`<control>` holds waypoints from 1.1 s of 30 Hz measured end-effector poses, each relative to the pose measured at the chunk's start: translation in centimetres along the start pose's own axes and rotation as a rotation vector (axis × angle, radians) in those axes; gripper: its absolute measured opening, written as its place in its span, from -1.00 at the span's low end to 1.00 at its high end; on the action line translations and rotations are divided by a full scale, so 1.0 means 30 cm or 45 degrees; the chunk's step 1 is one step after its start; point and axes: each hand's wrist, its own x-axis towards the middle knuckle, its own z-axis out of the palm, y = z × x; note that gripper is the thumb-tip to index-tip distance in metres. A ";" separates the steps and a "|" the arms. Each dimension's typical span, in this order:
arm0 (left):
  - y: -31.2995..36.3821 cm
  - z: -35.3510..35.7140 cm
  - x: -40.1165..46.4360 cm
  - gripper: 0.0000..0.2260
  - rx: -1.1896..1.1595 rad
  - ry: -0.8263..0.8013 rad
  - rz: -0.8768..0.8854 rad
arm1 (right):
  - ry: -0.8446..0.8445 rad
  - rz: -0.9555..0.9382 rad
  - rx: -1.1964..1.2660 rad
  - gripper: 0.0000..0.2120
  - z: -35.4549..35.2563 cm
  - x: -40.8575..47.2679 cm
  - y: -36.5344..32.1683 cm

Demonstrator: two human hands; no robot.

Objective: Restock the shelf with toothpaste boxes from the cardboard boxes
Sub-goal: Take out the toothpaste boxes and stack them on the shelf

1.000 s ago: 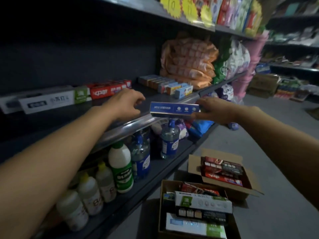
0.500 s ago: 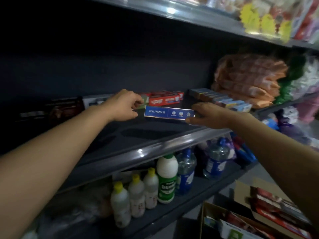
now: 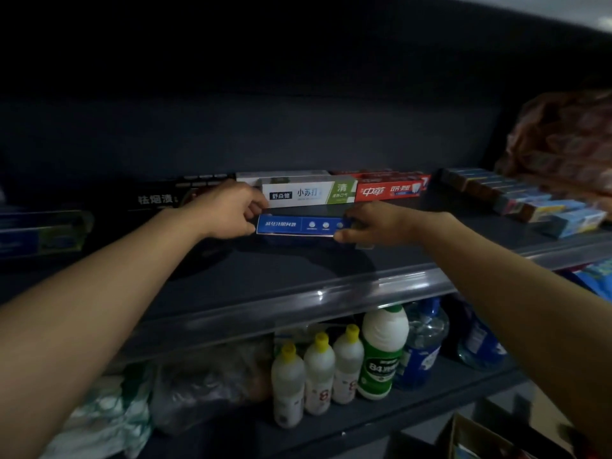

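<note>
At mid-frame your left hand (image 3: 231, 210) and right hand (image 3: 374, 225) pinch the ends of a long blue toothpaste box (image 3: 299, 224) with white lettering and three pale dots.

Both bare forearms are extended forward and converge toward the centre. The left hand (image 3: 231, 208) is curled, its fingers (image 3: 256, 202) pinched on the left end of the blue toothpaste box (image 3: 298, 225). The right hand (image 3: 374, 223) is curled likewise, the box's right end being gripped between thumb and fingers.

Dim shop, dark back panel (image 3: 298, 134), grey floor (image 3: 516, 397)
</note>
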 end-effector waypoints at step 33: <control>-0.062 0.006 -0.044 -0.66 -0.093 0.105 -0.094 | 0.096 0.115 -0.175 -0.46 0.076 0.021 -0.036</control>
